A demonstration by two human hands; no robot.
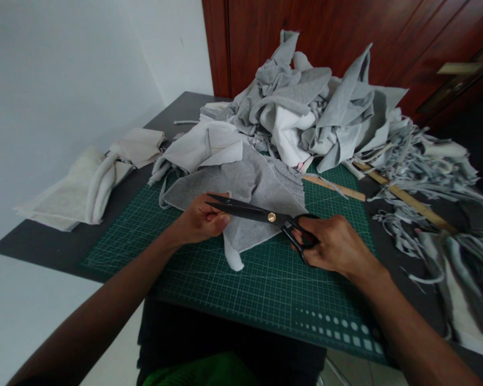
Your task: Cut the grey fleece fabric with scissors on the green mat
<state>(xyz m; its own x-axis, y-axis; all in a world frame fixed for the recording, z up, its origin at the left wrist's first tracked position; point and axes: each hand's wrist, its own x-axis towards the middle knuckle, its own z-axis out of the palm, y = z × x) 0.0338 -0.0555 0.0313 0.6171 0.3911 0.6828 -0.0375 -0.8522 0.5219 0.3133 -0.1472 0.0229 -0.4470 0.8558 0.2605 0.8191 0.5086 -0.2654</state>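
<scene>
Scissors (262, 215) clamped in right hand (332, 244), blades slightly parted; left hand (201, 221) pinching gray fabric (257, 174).

Reddish door (257, 32), brass-coloured handle (459, 68) at right; white wall (64, 75) at left.

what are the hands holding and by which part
The right hand holds black scissors by the handles; the left hand appears to pinch grey fabric near its edge.

dark table (36, 244) | green cutting mat (265, 289) | pale folded cloth (72, 187) | gray strips (430, 161)
</scene>
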